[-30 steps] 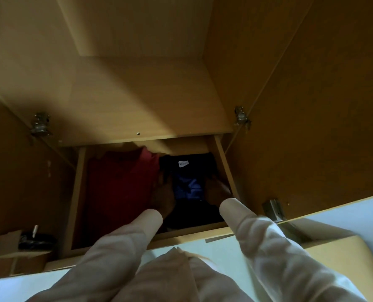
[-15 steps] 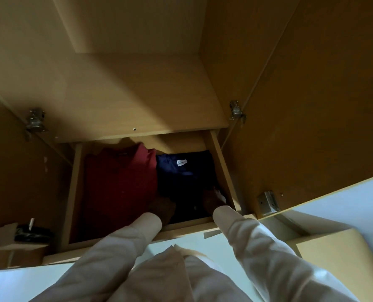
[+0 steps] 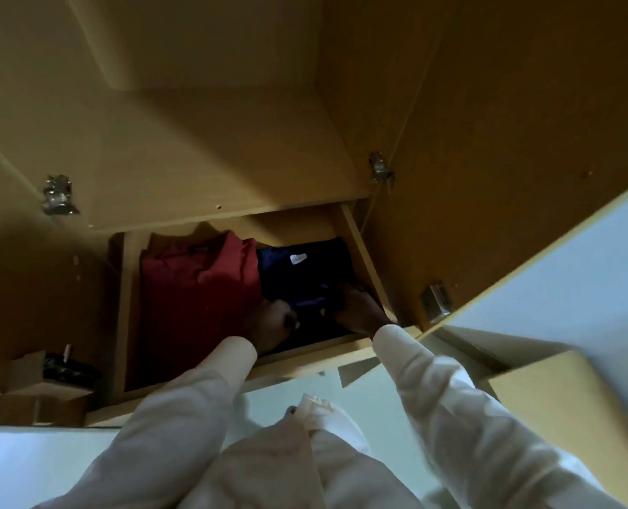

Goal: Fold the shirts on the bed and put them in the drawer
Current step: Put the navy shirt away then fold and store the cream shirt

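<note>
Curled left hand (image 3: 273, 321) grips the folded navy shirt (image 3: 305, 273) in the drawer (image 3: 363, 251), beside a red shirt (image 3: 195, 288); right hand (image 3: 360, 312) touches its right edge, grip too dark to tell.

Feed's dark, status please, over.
Both on navy shirt: left grip, right grip, hold unclear. Shirt in drawer, beside red shirt. Nothing blocking.

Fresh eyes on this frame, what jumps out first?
A red shirt fills the left half of the open drawer, with a folded navy shirt beside it on the right, white neck label showing. The left hand and right hand, in pale sleeves, are at the navy shirt's near end; the grip is too dark to read.
</note>
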`<action>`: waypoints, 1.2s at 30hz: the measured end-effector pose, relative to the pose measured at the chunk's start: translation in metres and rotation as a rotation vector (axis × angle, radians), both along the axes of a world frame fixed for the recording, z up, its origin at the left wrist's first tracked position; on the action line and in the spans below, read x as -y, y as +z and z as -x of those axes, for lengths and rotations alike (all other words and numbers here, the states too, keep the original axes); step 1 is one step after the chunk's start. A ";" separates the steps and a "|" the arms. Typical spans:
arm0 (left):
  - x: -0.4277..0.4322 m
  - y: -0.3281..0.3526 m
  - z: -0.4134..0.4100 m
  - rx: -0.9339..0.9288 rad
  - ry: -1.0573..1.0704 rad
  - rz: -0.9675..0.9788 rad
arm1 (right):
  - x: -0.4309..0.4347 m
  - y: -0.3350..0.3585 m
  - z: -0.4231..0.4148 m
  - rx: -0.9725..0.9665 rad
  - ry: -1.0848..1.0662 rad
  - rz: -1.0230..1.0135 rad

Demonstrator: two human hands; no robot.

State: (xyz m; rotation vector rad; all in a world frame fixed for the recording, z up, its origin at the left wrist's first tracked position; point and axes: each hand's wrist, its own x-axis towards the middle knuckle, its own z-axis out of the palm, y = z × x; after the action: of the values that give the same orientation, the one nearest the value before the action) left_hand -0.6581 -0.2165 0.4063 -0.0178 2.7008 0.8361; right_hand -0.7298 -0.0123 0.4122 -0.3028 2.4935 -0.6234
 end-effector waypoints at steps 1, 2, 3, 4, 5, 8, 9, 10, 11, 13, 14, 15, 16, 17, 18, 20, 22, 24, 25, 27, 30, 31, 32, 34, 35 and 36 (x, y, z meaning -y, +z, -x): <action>-0.002 0.002 -0.002 -0.051 0.050 -0.075 | -0.002 0.006 -0.009 -0.034 -0.033 0.066; -0.006 0.006 -0.006 -0.100 0.059 -0.142 | -0.004 0.018 -0.024 -0.076 -0.087 0.110; -0.009 0.008 -0.009 -0.145 0.054 -0.202 | -0.005 0.023 -0.034 -0.134 -0.118 0.150; -0.013 0.011 -0.013 -0.178 0.049 -0.261 | -0.005 0.029 -0.046 -0.185 -0.145 0.170; -0.019 0.014 -0.022 -0.198 0.026 -0.304 | -0.008 0.032 -0.065 -0.234 -0.181 0.196; -0.033 0.019 -0.048 -0.248 0.009 -0.409 | -0.014 0.036 -0.123 -0.264 -0.334 0.318; -0.036 0.019 -0.058 -0.256 0.010 -0.442 | -0.017 0.035 -0.142 -0.252 -0.398 0.364; -0.041 0.014 -0.076 -0.242 -0.023 -0.470 | -0.020 0.031 -0.173 -0.251 -0.482 0.396; -0.041 0.015 -0.084 -0.255 -0.022 -0.491 | -0.021 0.032 -0.187 -0.252 -0.515 0.418; -0.048 0.005 -0.118 -0.249 -0.090 -0.502 | -0.028 0.021 -0.243 -0.268 -0.655 0.449; -0.050 -0.001 -0.133 -0.248 -0.113 -0.489 | -0.031 0.015 -0.268 -0.256 -0.704 0.457; -0.056 -0.010 -0.152 -0.213 -0.143 -0.476 | -0.036 0.005 -0.298 -0.247 -0.763 0.446; -0.061 -0.018 -0.165 -0.177 -0.158 -0.465 | -0.039 -0.003 -0.320 -0.229 -0.799 0.438; -0.070 -0.028 -0.188 -0.111 -0.193 -0.454 | -0.045 -0.011 -0.350 -0.206 -0.858 0.417; -0.077 -0.037 -0.207 -0.052 -0.220 -0.447 | -0.049 -0.019 -0.376 -0.180 -0.907 0.405; -0.088 -0.054 -0.241 0.055 -0.271 -0.441 | -0.058 -0.031 -0.418 -0.140 -0.978 0.386; -0.101 -0.074 -0.269 0.163 -0.335 -0.421 | -0.070 -0.045 -0.450 -0.116 -1.036 0.368; -0.113 -0.094 -0.293 0.273 -0.410 -0.373 | -0.082 -0.057 -0.476 -0.106 -1.070 0.343; -0.122 -0.107 -0.305 0.320 -0.443 -0.346 | -0.089 -0.066 -0.488 -0.100 -1.083 0.317; -0.141 -0.131 -0.328 0.397 -0.498 -0.315 | -0.105 -0.085 -0.512 -0.083 -1.107 0.283; -0.165 -0.167 -0.352 0.463 -0.581 -0.280 | -0.127 -0.114 -0.538 -0.076 -1.120 0.229; -0.172 -0.180 -0.358 0.472 -0.605 -0.266 | -0.134 -0.124 -0.546 -0.070 -1.112 0.204; -0.180 -0.197 -0.366 0.478 -0.627 -0.261 | -0.142 -0.141 -0.555 -0.073 -1.111 0.187; -0.193 -0.228 -0.379 0.498 -0.652 -0.261 | -0.156 -0.172 -0.568 -0.101 -1.117 0.153; -0.201 -0.247 -0.384 0.489 -0.667 -0.269 | -0.164 -0.194 -0.574 -0.126 -1.122 0.139; -0.207 -0.256 -0.387 0.494 -0.677 -0.272 | -0.169 -0.204 -0.578 -0.136 -1.128 0.138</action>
State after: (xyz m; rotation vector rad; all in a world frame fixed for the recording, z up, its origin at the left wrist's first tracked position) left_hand -0.2715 -0.0097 0.1500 0.6245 1.9165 0.8247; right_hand -0.1513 0.1567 0.2086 1.1266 2.5801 -1.2073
